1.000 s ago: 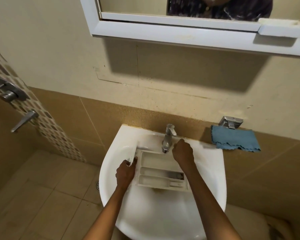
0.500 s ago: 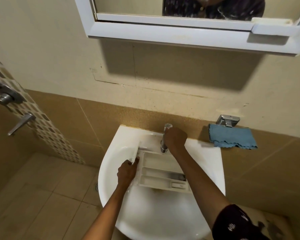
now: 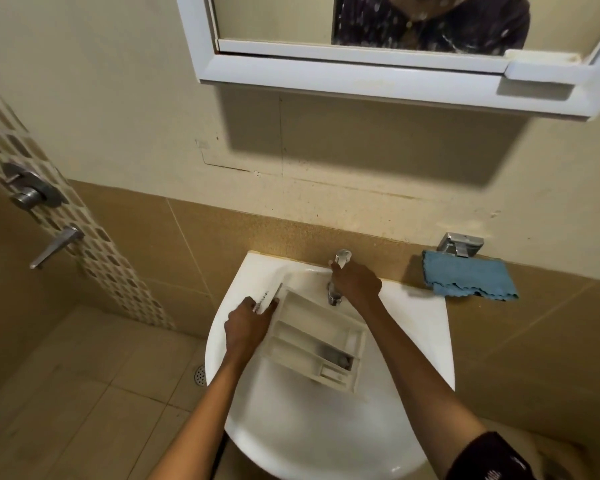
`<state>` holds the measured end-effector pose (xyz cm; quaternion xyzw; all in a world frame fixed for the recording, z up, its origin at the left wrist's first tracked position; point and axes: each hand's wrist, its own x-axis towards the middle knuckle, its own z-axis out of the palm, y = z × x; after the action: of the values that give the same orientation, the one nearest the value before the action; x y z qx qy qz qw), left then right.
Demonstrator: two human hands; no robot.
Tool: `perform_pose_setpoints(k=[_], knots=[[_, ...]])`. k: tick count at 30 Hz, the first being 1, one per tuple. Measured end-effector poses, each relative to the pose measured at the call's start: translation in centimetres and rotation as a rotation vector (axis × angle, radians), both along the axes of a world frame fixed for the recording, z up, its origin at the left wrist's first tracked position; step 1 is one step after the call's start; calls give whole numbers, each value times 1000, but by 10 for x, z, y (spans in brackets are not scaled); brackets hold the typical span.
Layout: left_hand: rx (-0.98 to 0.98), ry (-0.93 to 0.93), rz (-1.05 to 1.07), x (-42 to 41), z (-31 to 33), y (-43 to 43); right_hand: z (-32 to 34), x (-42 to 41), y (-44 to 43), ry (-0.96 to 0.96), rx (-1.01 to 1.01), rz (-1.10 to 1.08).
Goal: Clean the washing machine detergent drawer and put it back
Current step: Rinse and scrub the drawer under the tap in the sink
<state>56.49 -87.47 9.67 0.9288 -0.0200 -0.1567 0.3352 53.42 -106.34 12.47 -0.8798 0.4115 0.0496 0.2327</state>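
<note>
We see a glossy white ceramic basin (image 3: pixel 413 327), matt off-white plastic drawer (image 3: pixel 312 327), shiny chrome metal tap (image 3: pixel 336 289), soft blue cloth (image 3: pixel 465 278).

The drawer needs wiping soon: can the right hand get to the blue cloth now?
Probably yes: the right hand grips the tap, and nothing stands between it and the cloth.

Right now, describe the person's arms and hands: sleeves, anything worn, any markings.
The left hand and the right hand are bare, with no gloves, and no watch or bracelet shows at either wrist. The left forearm is uncovered to the frame's edge. A dark sleeve with small light markings covers the upper right arm.
</note>
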Motion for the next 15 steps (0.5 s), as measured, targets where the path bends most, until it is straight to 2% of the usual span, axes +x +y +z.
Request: perform_pose_setpoints(k=[3, 6, 9, 12, 15], knots=[[10, -65, -22, 6, 19, 4, 6, -1, 4, -63, 82, 71], [34, -147, -95, 11, 41, 6, 25, 0, 9, -206, 212, 133], [54, -232, -215, 11, 64, 7, 57, -3, 13, -329, 445, 100], [82, -320, -345, 4, 89, 4, 81, -11, 11, -319, 707, 78], [129, -415, -475, -1, 113, -1, 95, -21, 5, -297, 809, 82]])
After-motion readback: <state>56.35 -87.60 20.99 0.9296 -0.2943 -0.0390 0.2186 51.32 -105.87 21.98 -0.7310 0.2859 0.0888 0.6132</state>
